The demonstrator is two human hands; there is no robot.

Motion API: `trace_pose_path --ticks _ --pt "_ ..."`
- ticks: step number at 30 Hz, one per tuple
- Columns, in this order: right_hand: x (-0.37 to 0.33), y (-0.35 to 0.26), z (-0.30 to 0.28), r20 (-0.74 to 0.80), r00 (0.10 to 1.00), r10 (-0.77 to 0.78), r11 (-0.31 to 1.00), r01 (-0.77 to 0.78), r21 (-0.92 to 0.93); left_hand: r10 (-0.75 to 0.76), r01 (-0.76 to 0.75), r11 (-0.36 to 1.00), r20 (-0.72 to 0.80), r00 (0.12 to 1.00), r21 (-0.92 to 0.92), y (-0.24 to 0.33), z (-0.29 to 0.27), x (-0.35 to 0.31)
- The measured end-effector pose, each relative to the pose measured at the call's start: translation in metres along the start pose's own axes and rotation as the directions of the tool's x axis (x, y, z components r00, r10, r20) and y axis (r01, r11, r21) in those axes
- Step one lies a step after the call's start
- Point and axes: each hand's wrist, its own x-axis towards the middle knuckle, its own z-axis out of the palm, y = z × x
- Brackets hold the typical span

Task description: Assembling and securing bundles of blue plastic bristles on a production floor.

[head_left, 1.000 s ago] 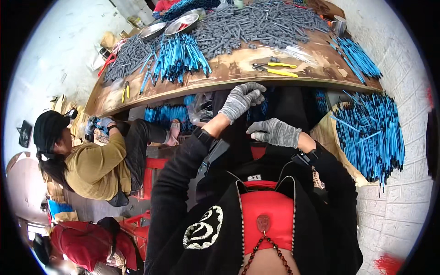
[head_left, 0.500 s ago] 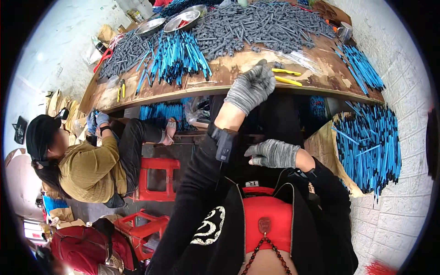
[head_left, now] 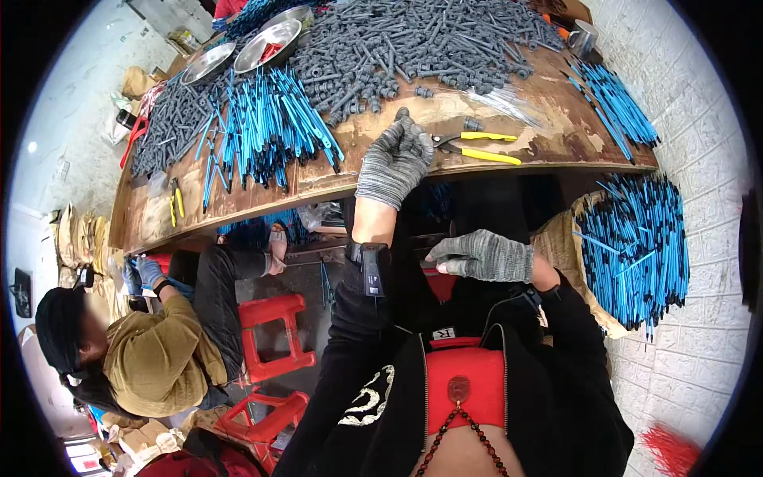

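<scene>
My left hand (head_left: 395,163), in a grey knitted glove, is over the front edge of the wooden bench with its fingers bent inward. Whatever lies between those fingers, if anything, cannot be made out. Just right of it lie pliers with yellow handles (head_left: 486,148), their dark jaws beside the glove. A short grey plastic fitting (head_left: 473,124) rests above the pliers, and another fitting (head_left: 424,92) is beyond my fingertips. My right hand (head_left: 486,256), gloved the same way, hovers above my lap, fingers stretched out to the left. Nothing shows in it.
Grey plastic parts (head_left: 429,40) heap across the bench (head_left: 318,184). Blue black-tipped sticks lie in a pile (head_left: 274,119), at right (head_left: 616,99), and in a sack (head_left: 636,246). Metal bowls (head_left: 270,44) stand behind. A co-worker (head_left: 163,350) sits left near red stools (head_left: 274,338).
My left hand has moved left, away from the pliers, whose jaws now show. My right hand stays over my lap. The whole view has turned slightly.
</scene>
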Motion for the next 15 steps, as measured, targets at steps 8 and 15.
trace_pose_path --ticks 8,15 --pt "-0.031 -0.018 -0.053 -0.189 0.952 0.24 0.929 -0.169 0.33 -0.123 0.134 0.985 0.105 0.987 -0.109 0.022 0.001 0.049" --pt "-0.013 -0.031 -0.055 -0.249 0.886 0.39 0.721 -0.127 0.681 -0.01 0.033 0.993 0.2 0.98 -0.111 0.029 0.029 0.018"
